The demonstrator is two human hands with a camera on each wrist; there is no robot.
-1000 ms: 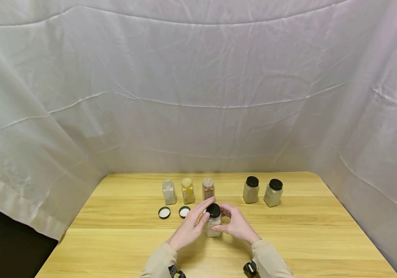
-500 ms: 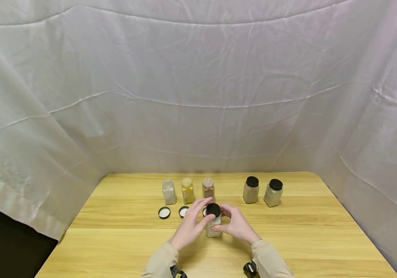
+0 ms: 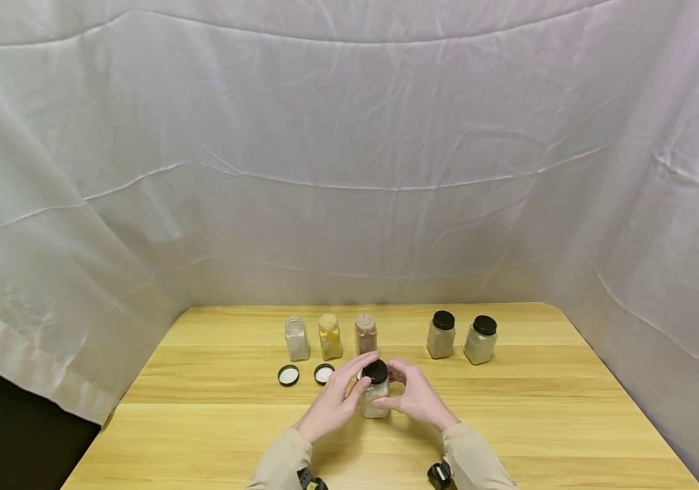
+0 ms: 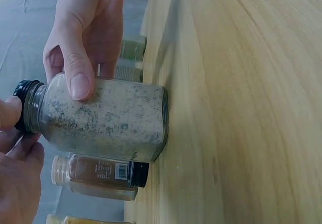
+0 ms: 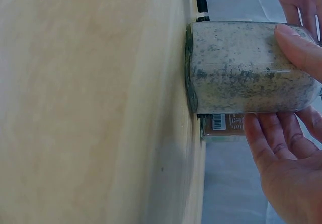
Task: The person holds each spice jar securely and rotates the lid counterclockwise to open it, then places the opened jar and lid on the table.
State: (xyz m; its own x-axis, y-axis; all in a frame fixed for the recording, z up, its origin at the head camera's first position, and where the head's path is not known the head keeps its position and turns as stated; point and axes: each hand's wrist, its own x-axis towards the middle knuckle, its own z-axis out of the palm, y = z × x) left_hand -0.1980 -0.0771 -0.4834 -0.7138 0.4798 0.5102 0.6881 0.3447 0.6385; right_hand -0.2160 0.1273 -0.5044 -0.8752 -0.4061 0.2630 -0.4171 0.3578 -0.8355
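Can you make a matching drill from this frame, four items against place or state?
Items:
1. speckled jar
2. yellow spice jar
3. two loose lids
4. two capped jars

Place or state:
A. lying white side up on the table, left of the hands
B. back right, black caps on
C. back row, middle of three uncapped jars
D. upright between both hands, black cap on

Pairs: 1-D, 2-C, 3-A, 4-B

The right hand holds the speckled jar's body; the left hand has its grip at the cap.
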